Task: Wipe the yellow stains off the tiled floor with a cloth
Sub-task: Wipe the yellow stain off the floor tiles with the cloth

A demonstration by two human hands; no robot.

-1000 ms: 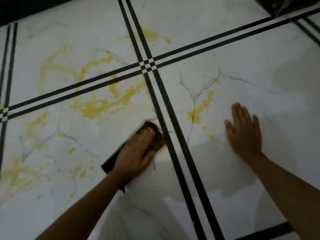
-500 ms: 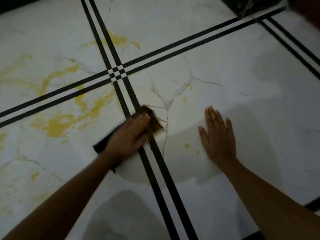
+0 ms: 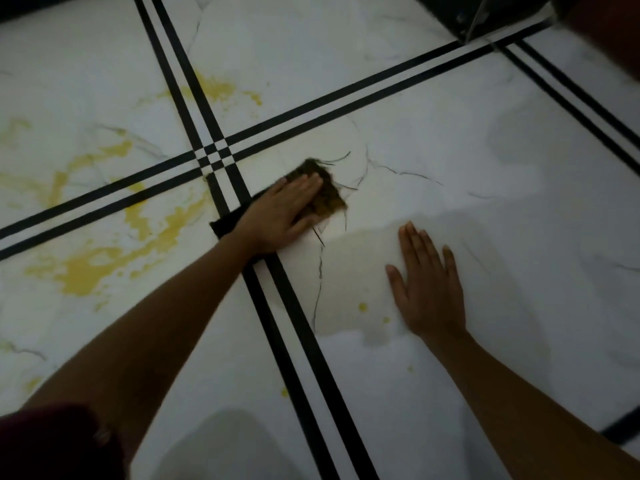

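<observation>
My left hand (image 3: 282,211) presses flat on a dark cloth (image 3: 323,190), whose far end is soaked yellow-brown. The cloth lies on the white marble-look tile just right of the crossing of the black double lines (image 3: 214,155). My right hand (image 3: 427,284) rests flat on the floor to the right, fingers spread, holding nothing. Large yellow stains (image 3: 104,251) cover the tiles to the left of the lines. A smaller yellow patch (image 3: 218,88) lies beyond the crossing. A few yellow drops (image 3: 362,307) sit beside my right hand.
Black double stripes (image 3: 298,341) divide the white floor into big tiles. A dark object with a metal part (image 3: 464,15) stands at the top right. A wet sheen (image 3: 349,271) spreads between my hands. A dark red sleeve (image 3: 52,445) shows at the bottom left.
My left hand has pushed the cloth rightward across the black lines onto the right tile, over where a yellow streak was. My right hand has stayed flat on the floor.
</observation>
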